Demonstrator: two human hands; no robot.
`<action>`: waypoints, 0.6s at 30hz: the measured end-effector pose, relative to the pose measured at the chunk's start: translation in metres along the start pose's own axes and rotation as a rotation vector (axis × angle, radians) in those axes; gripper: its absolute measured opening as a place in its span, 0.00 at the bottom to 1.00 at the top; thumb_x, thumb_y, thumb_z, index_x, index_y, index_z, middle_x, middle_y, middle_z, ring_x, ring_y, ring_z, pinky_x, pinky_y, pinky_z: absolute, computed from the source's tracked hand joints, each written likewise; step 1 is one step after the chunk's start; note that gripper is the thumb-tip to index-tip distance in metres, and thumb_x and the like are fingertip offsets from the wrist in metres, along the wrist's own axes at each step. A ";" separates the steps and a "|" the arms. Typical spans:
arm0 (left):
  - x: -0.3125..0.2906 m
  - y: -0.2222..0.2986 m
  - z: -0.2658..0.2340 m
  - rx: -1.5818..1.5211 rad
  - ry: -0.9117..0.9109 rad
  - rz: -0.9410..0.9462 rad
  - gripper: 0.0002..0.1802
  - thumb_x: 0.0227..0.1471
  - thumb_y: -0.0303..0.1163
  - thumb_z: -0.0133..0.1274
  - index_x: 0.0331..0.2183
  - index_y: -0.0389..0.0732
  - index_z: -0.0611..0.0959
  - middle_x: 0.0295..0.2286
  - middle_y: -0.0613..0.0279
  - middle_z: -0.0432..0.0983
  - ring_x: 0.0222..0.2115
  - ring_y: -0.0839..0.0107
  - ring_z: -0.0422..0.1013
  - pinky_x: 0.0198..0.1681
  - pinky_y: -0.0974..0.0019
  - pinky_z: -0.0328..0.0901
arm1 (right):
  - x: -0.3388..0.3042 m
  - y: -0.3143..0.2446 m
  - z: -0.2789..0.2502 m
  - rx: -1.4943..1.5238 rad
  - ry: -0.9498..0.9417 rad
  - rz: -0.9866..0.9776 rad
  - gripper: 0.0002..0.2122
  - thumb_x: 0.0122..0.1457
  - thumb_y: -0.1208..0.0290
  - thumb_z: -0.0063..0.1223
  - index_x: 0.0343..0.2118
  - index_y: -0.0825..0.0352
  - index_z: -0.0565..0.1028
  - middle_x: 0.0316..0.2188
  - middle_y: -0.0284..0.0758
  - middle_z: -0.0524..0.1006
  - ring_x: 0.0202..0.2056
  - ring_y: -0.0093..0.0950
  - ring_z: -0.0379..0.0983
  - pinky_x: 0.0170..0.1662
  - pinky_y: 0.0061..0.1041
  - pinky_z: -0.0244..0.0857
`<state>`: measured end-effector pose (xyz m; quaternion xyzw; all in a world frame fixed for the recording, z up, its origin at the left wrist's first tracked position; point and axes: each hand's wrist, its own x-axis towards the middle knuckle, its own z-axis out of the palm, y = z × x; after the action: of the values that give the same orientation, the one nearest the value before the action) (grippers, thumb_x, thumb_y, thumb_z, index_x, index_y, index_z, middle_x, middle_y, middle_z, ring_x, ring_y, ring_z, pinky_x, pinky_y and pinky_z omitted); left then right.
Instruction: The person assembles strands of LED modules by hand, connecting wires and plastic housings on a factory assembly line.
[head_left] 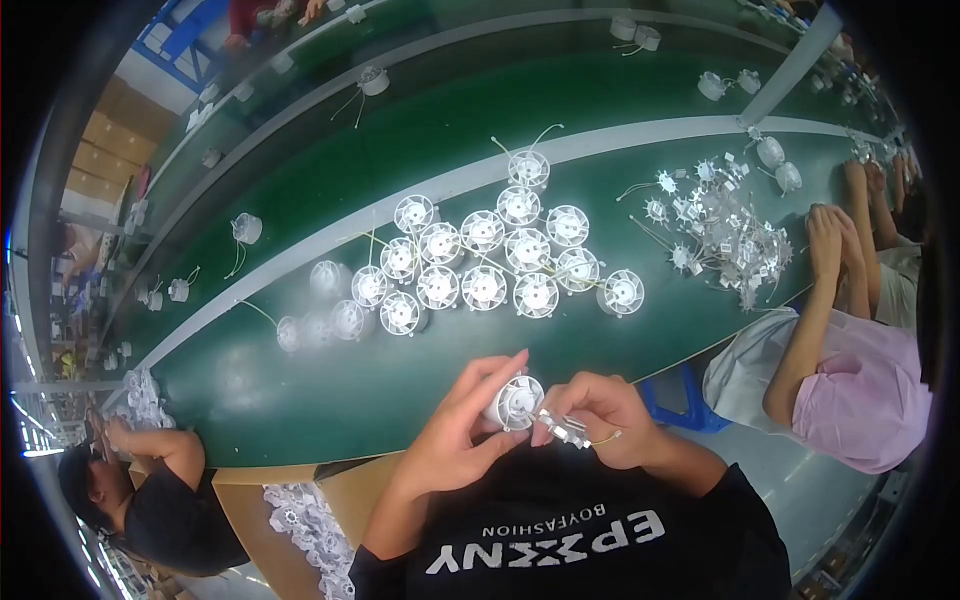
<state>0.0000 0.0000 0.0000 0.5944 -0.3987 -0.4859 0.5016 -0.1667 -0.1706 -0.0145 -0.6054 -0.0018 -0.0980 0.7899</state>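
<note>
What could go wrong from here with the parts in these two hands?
The left hand holds a white round housing near the table's front edge; if it slips, it might fall off.

A thin wire sticks out by the right hand, which grips a metal part; it might snag or bend.

Parts in the heap overlap, so their wires might tangle.
</note>
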 end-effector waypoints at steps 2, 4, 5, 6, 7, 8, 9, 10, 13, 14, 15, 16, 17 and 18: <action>0.002 -0.007 0.000 0.024 0.032 0.088 0.53 0.43 0.20 0.70 0.67 0.38 0.61 0.58 0.53 0.62 0.62 0.50 0.62 0.57 0.56 0.69 | 0.000 -0.003 0.003 -0.048 0.038 -0.042 0.11 0.58 0.89 0.44 0.41 0.68 0.72 0.37 0.45 0.82 0.33 0.34 0.79 0.37 0.24 0.73; 0.004 -0.015 -0.001 0.047 0.061 0.179 0.53 0.42 0.20 0.71 0.66 0.37 0.62 0.56 0.52 0.65 0.60 0.47 0.66 0.55 0.56 0.71 | -0.001 -0.004 0.004 -0.100 0.079 -0.084 0.12 0.57 0.91 0.44 0.39 0.68 0.73 0.36 0.45 0.82 0.32 0.33 0.79 0.35 0.23 0.71; 0.004 -0.020 0.001 0.044 0.061 0.177 0.53 0.42 0.20 0.71 0.66 0.37 0.62 0.56 0.52 0.65 0.60 0.47 0.66 0.55 0.56 0.71 | -0.003 -0.005 0.005 -0.099 0.080 -0.081 0.12 0.57 0.91 0.44 0.39 0.68 0.73 0.36 0.45 0.82 0.32 0.33 0.79 0.35 0.23 0.71; 0.003 -0.028 0.002 -0.018 0.109 0.189 0.52 0.41 0.20 0.71 0.65 0.37 0.64 0.55 0.52 0.66 0.58 0.47 0.68 0.54 0.56 0.72 | -0.005 -0.006 0.006 -0.100 0.085 -0.088 0.12 0.57 0.92 0.44 0.39 0.68 0.73 0.36 0.45 0.82 0.32 0.33 0.79 0.34 0.23 0.71; 0.001 -0.035 0.004 -0.081 0.157 0.202 0.51 0.41 0.21 0.72 0.64 0.37 0.65 0.54 0.52 0.68 0.56 0.46 0.70 0.53 0.56 0.73 | -0.007 -0.007 0.007 -0.100 0.089 -0.096 0.12 0.56 0.92 0.44 0.38 0.68 0.73 0.35 0.44 0.82 0.32 0.32 0.79 0.34 0.22 0.71; 0.000 -0.041 0.005 -0.144 0.207 0.213 0.50 0.40 0.21 0.72 0.63 0.37 0.66 0.53 0.52 0.69 0.54 0.45 0.71 0.53 0.56 0.73 | -0.009 -0.008 0.008 -0.100 0.092 -0.104 0.12 0.55 0.92 0.44 0.38 0.69 0.74 0.35 0.44 0.82 0.31 0.32 0.79 0.33 0.22 0.70; 0.000 -0.044 0.006 -0.207 0.249 0.225 0.49 0.40 0.21 0.73 0.62 0.37 0.67 0.52 0.51 0.70 0.53 0.45 0.73 0.52 0.55 0.74 | -0.011 -0.008 0.009 -0.102 0.102 -0.113 0.13 0.55 0.93 0.44 0.37 0.69 0.74 0.35 0.44 0.82 0.31 0.31 0.78 0.32 0.21 0.70; 0.001 -0.044 0.008 -0.209 0.245 0.224 0.49 0.40 0.21 0.73 0.62 0.37 0.67 0.52 0.51 0.70 0.53 0.45 0.73 0.52 0.55 0.74 | -0.012 -0.007 0.010 -0.103 0.106 -0.111 0.13 0.55 0.93 0.44 0.37 0.69 0.74 0.35 0.44 0.82 0.31 0.31 0.78 0.32 0.21 0.70; 0.005 -0.042 0.018 -0.464 0.235 0.250 0.46 0.39 0.23 0.74 0.59 0.38 0.69 0.52 0.51 0.71 0.49 0.44 0.76 0.51 0.55 0.75 | -0.011 0.002 0.015 -0.116 0.131 -0.080 0.12 0.53 0.94 0.45 0.35 0.70 0.74 0.34 0.44 0.82 0.31 0.30 0.78 0.32 0.20 0.69; 0.004 -0.041 0.021 -0.546 0.238 0.259 0.46 0.39 0.24 0.74 0.59 0.38 0.70 0.52 0.51 0.72 0.48 0.43 0.76 0.51 0.55 0.75 | -0.011 0.005 0.016 -0.117 0.133 -0.071 0.12 0.53 0.94 0.45 0.35 0.70 0.74 0.34 0.44 0.82 0.31 0.30 0.78 0.31 0.20 0.69; 0.005 -0.041 0.023 -0.545 0.240 0.258 0.46 0.39 0.24 0.74 0.59 0.38 0.70 0.52 0.51 0.72 0.48 0.43 0.76 0.51 0.55 0.75 | -0.011 0.007 0.016 -0.115 0.131 -0.071 0.12 0.53 0.94 0.45 0.35 0.70 0.74 0.34 0.44 0.82 0.31 0.30 0.78 0.31 0.20 0.69; 0.005 -0.039 0.025 -0.618 0.256 0.234 0.45 0.40 0.22 0.73 0.59 0.38 0.70 0.51 0.50 0.72 0.49 0.44 0.76 0.51 0.55 0.74 | -0.010 0.010 0.014 -0.110 0.139 -0.071 0.12 0.52 0.94 0.45 0.35 0.70 0.75 0.34 0.43 0.82 0.30 0.30 0.78 0.31 0.20 0.69; 0.005 -0.038 0.027 -0.691 0.273 0.210 0.44 0.40 0.21 0.72 0.59 0.37 0.69 0.51 0.50 0.73 0.50 0.45 0.75 0.52 0.56 0.73 | -0.009 0.012 0.013 -0.105 0.146 -0.071 0.12 0.52 0.94 0.45 0.34 0.71 0.75 0.34 0.43 0.82 0.30 0.30 0.78 0.32 0.20 0.69; 0.006 -0.037 0.028 -0.765 0.288 0.185 0.44 0.40 0.19 0.71 0.59 0.37 0.69 0.50 0.49 0.73 0.51 0.46 0.75 0.53 0.56 0.73 | -0.009 0.014 0.011 -0.100 0.154 -0.071 0.12 0.52 0.94 0.45 0.34 0.71 0.75 0.33 0.43 0.82 0.30 0.29 0.78 0.32 0.20 0.69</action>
<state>-0.0269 -0.0048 -0.0384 0.3891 -0.1670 -0.4638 0.7782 -0.1716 -0.1550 -0.0256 -0.6342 0.0424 -0.1719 0.7526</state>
